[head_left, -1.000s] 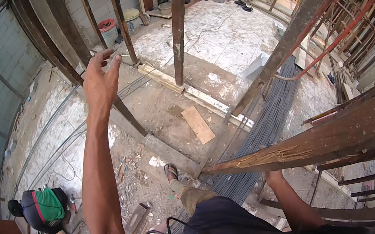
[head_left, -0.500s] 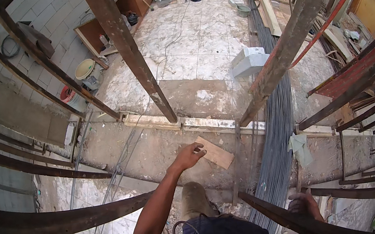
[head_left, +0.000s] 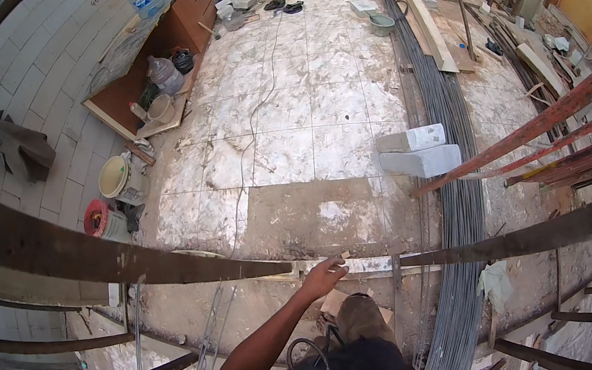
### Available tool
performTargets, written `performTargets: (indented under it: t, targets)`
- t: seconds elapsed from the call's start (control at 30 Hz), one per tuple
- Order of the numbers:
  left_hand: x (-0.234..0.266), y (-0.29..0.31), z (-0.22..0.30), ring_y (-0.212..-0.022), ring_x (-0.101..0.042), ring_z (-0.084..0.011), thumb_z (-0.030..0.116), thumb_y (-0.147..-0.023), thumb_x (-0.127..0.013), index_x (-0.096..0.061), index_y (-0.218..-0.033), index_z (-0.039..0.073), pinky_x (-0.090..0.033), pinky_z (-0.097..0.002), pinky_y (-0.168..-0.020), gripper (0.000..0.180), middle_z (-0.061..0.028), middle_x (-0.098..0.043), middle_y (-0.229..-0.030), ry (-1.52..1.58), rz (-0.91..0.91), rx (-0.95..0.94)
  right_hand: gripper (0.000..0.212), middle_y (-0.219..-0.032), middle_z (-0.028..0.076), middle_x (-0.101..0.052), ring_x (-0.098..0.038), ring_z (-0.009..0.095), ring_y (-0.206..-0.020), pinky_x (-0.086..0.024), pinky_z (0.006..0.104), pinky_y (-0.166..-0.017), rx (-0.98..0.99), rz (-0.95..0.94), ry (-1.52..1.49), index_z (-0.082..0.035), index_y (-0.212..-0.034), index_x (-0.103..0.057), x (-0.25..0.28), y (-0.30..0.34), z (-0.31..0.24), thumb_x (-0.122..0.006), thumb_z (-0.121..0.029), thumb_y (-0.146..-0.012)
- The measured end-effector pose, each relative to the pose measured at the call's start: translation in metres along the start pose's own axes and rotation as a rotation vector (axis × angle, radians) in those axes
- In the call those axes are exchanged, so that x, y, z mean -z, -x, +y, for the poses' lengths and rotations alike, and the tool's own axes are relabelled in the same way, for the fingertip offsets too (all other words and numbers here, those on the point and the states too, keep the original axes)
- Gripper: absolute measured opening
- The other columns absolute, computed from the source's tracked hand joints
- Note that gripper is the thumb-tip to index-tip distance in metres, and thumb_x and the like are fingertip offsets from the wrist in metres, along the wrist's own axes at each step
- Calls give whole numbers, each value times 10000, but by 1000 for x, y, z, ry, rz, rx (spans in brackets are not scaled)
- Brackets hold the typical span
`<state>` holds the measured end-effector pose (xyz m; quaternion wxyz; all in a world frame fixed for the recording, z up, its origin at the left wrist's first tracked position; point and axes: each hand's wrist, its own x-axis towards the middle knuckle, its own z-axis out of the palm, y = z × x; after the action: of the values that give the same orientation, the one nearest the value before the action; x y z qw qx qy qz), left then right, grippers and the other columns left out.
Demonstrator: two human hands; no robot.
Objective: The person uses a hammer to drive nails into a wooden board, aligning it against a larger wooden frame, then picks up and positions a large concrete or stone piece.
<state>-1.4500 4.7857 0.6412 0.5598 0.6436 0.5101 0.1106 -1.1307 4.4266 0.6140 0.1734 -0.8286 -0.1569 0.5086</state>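
My left hand [head_left: 324,277] reaches forward over the pale board sill on the ground, with its fingers loosely bent and nothing seen in them. Beneath it, a flat piece of brown board [head_left: 335,302] lies on the dirt, mostly covered by my hand and my knee. A dark cable loop [head_left: 309,365] hangs at my waist. Long timber posts [head_left: 130,261] stand on both sides of me, the left one passing close to my hand. My right hand is out of sight.
Beside me on the right runs a long bundle of steel rods [head_left: 458,182]. Pale blocks [head_left: 424,163] sit next to it. Red metal bars [head_left: 534,124] slant in from the right. Buckets [head_left: 113,177] and a wooden cabinet [head_left: 140,78] line the left wall.
My body has moved forward between the posts, which now spread to the sides. My left hand has gone from above the brown board to the sill. My right hand has left the view.
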Motion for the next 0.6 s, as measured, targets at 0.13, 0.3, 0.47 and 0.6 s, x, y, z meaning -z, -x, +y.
performTargets:
  t: [0.13,0.3,0.47,0.6]
  targets:
    - [34,-114,39,-1023,-689,-212,349,-985,-686,-659,-1316,26,-539,-368,-900,463,-129,-730,-1167,335,-29,60,449,-960,192,-733,-716,259,-898,-547,411,-788,73,-55,107,26,-1084,-722,-37,-66,-108,-642,-399,-962]
    - [89,-226,-18,-1120,-681,-277,366,-948,-728,-634,-1330,3,-526,-384,-971,534,-174,-719,-1186,269,84,111,325,-982,154,-754,-724,222,-878,-565,387,-772,235,-47,31,25,-1085,-745,-52,-244,-335,-679,-267,-958]
    - [207,-282,-126,-791,-683,-175,283,-959,-702,-673,-1225,1,-550,-313,-636,389,-78,-717,-935,716,501,463,333,-924,88,-718,-670,173,-776,-535,336,-681,197,-189,1,3,-1104,-685,-42,-400,-700,-684,-303,-975]
    - [268,-251,-120,-772,-681,-183,258,-967,-674,-683,-1194,11,-542,-321,-614,336,-76,-713,-899,748,550,992,378,-994,86,-728,-686,172,-883,-544,336,-751,417,-180,-107,-16,-1199,-669,-48,-459,-985,-634,-341,-1011]
